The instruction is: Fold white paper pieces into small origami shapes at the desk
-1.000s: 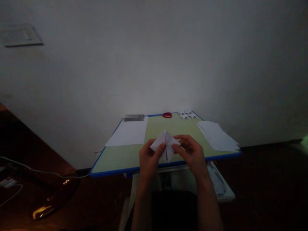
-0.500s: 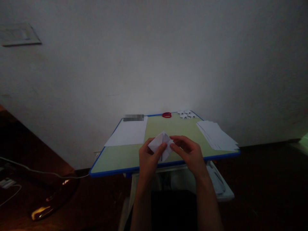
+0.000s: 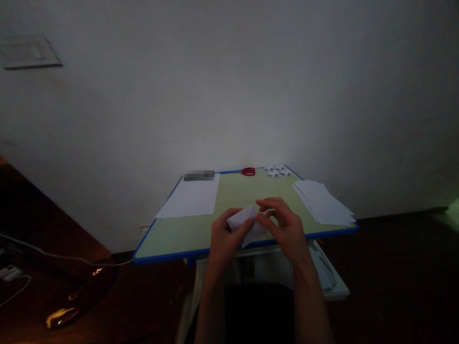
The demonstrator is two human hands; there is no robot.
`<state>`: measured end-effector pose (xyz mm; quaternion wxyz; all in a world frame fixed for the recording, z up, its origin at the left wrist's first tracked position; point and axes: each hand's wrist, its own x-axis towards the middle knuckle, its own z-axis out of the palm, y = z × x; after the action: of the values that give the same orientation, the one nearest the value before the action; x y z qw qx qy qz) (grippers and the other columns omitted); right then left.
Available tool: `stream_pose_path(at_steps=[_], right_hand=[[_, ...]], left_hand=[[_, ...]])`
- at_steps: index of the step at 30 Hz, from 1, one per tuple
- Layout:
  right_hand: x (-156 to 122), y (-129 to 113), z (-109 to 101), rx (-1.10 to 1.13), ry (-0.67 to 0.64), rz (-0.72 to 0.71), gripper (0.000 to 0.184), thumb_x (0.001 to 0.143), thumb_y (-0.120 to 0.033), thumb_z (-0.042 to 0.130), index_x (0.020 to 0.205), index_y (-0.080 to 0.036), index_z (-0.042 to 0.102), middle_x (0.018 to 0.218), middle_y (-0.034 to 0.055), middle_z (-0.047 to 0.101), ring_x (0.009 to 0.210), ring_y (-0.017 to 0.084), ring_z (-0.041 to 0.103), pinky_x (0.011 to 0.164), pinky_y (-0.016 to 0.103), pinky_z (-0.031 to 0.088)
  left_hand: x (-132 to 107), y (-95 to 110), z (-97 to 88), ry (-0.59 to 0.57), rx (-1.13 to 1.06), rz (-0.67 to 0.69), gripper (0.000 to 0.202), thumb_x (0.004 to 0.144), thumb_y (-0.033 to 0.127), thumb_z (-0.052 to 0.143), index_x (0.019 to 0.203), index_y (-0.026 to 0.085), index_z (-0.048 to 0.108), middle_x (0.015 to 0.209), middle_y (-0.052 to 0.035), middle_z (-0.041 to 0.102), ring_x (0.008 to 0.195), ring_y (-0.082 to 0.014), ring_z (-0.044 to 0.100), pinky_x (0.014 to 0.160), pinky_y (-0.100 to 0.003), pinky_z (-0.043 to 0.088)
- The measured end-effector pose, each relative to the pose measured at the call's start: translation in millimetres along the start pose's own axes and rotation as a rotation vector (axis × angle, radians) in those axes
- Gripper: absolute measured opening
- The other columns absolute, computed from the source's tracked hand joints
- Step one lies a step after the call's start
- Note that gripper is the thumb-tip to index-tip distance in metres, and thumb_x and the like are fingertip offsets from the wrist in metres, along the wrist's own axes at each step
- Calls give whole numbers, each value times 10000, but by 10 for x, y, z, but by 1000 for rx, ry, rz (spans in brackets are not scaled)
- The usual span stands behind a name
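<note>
Head view: folded paper (image 3: 241, 218) between both hands (image 3: 223, 236) (image 3: 289, 228)

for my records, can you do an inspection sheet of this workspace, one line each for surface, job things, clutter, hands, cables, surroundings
Surface: pale green table, blue edging
Job's things: folded paper, held at the table's near edge; folded shapes at the far right corner; fanned sheets at right; white sheet at left
Clutter: red scissors at the far edge; dark item, pixelated, at the far left
Left hand: thumb and fingers grip the folded paper
Right hand: fingertips at the folded paper's right side, contact unclear
Cables: white cable at left, running toward the near left corner
Surroundings: wall behind, wall plate at upper left
</note>
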<state>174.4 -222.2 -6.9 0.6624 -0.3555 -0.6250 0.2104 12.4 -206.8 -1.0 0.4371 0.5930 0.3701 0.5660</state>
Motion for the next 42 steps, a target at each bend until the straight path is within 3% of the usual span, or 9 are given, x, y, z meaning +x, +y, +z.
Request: stream_pose_path(at_steps=[5,16,24,30,35,42], right_hand=[[-4,7,12,-3,1,17,222,896,-220,741,1107,-285,765,1074,46,640,942,184,640,771,316,543],[-1,-2,47,-9,29,-3,239,899,-215,738,1122,-293,779,1006,36,699,855,177,657,752,326,555],[-16,9,57,0,25,26,187,903,-237,750,1082,-287,773,1066,38,720,928,188,678,796,331,561],[-10,-30,27,-82,24,-58,171,916,-228,729,1068,-297,767,1216,60,713,1097,233,660,854,379,547],[-27,-53,-6,-99,-38,-114,109,910,-204,732,980,-283,757,1064,52,709,1011,223,666,827,372,537],[-38,-49,-14,-32,-85,-69,85,920,-176,717,923,-259,735,922,16,737,877,193,680,801,340,531]], left_hand=[[-10,-17,16,-28,52,62,344,756,348,856,1036,165,774,961,-69,795,861,-217,722,738,-270,557],[-6,-31,40,-7,16,49,278,825,389,790,991,167,797,903,-57,798,791,-196,711,701,-258,545],[-3,11,63,39,3,34,238,818,361,772,931,153,794,816,-45,773,707,-168,674,632,-237,513],[-6,31,64,55,-10,12,244,789,362,788,916,155,797,815,-43,775,689,-164,672,623,-235,515],[5,1,26,35,-21,8,262,794,372,797,938,153,800,835,-49,784,714,-172,688,643,-238,530],[18,-11,-75,-43,-19,-14,310,805,383,807,1023,164,796,917,-64,804,788,-197,725,695,-259,556]])
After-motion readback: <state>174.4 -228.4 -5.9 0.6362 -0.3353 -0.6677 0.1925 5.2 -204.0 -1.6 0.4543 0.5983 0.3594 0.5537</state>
